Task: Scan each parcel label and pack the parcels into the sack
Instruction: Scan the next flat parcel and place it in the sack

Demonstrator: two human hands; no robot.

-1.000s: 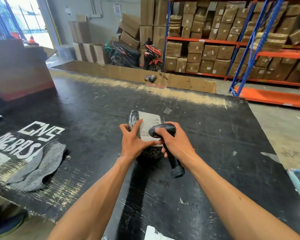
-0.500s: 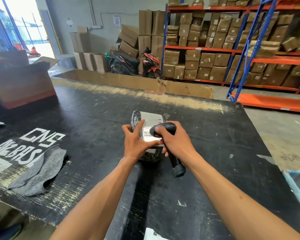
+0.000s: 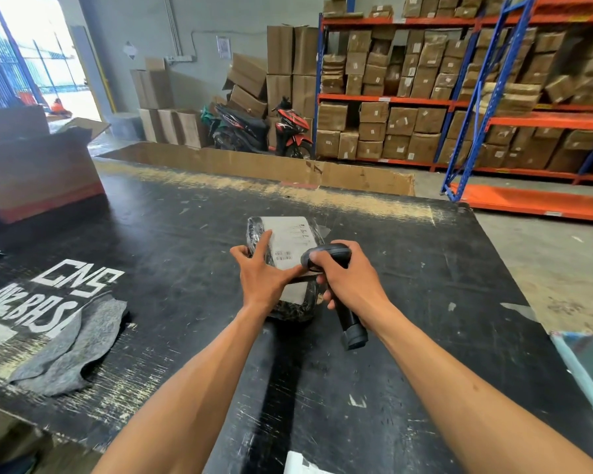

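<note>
A parcel (image 3: 290,234) wrapped in dark plastic, with a white label on top, is propped up on the black table (image 3: 185,234). My left hand (image 3: 264,275) holds it from the left, index finger along its side and thumb lying across the label. My right hand (image 3: 350,282) grips a black barcode scanner (image 3: 351,326), whose head is just over the label's lower right part. The scanner's handle sticks out below my fist.
A grey cloth (image 3: 72,350) lies at the table's near left. An open cardboard box (image 3: 38,172) stands at far left. A pale blue-green sheet (image 3: 586,364) shows at the right edge and white paper (image 3: 302,465) at the near edge. Shelves of cartons stand behind.
Both hands keep their hold on the parcel and the scanner. More of the label now shows above the scanner head. The view has shifted slightly.
</note>
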